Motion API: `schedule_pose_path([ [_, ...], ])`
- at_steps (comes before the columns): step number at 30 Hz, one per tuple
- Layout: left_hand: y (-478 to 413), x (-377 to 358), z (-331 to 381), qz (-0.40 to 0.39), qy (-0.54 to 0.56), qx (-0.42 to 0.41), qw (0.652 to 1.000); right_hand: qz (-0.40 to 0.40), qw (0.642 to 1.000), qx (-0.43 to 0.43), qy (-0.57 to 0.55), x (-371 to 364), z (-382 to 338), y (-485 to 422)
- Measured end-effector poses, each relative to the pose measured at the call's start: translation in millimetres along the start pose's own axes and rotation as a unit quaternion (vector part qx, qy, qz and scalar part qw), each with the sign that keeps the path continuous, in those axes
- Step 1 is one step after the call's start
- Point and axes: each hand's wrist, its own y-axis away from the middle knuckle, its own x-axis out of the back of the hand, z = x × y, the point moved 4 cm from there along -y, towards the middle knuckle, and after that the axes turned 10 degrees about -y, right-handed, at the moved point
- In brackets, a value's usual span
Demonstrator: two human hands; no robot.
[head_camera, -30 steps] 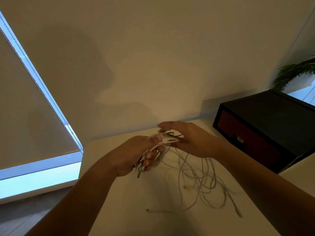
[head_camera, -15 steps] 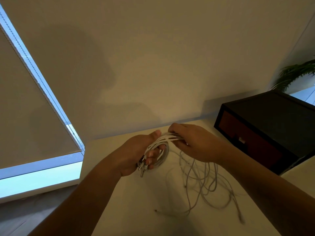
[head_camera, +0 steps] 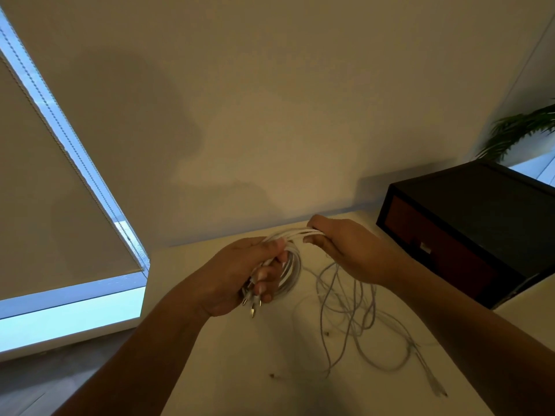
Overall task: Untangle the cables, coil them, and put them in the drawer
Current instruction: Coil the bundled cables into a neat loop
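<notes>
Head view, looking down at a pale table [head_camera: 210, 370] set against a plain wall. My left hand [head_camera: 240, 274] is closed around a coil of white cable [head_camera: 292, 267], thumb pressed on top of the loops, with several metal plug ends [head_camera: 250, 304] sticking out below my curled fingers. My right hand [head_camera: 345, 250] is clamped on the same strands just to the right of the coil, pinching them where they leave the loops; the two hands are near each other but not touching. Below my right hand, the loose cables [head_camera: 351, 310] hang down and spread in a tangle across the table, trailing toward the near right, with a couple of connector ends lying apart on the surface. A dark drawer unit [head_camera: 480, 223] stands at the far right of the table, its reddish drawer front [head_camera: 435, 244] shut. Window blind [head_camera: 45, 190] at left; plant [head_camera: 522, 130] at far right.
</notes>
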Motion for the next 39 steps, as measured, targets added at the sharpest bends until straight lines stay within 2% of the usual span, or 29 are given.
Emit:
schedule_pose_path([
  [4, -2, 2, 7, 0.031, 0.034, -0.023, 0.999, 0.046, 0.997, -0.054, -0.022, -11, 16, 6],
  [10, -9, -8, 21, 0.063, 0.106, -0.062, 0.99, 0.098, 0.975, -0.134, -0.15, -39, 25, 15],
  [14, -18, -12, 26, 0.072, 0.163, -0.098, 0.979, 0.078, 0.958, -0.18, -0.209, -62, 21, 17],
  [18, -28, -11, 31, 0.03, 0.244, -0.125, 0.961, 0.055, 0.944, -0.201, -0.255, -84, 15, 16],
  [20, -33, -8, 31, 0.034, 0.259, -0.128, 0.957, 0.034, 0.941, -0.197, -0.273, -89, 7, 14],
  [23, -40, -1, 31, 0.079, 0.249, -0.134, 0.956, -0.004, 0.934, -0.204, -0.295, -93, -6, 12],
  [31, -55, 8, 20, 0.194, 0.185, -0.153, 0.951, -0.047, 0.875, -0.26, -0.405, -77, -22, 10],
  [34, -57, 7, 14, 0.215, 0.143, -0.171, 0.951, -0.069, 0.877, -0.283, -0.383, -73, -26, 10],
  [39, -59, 14, 7, 0.271, -0.014, -0.225, 0.936, -0.099, 0.897, -0.295, -0.314, -64, -32, 6],
])
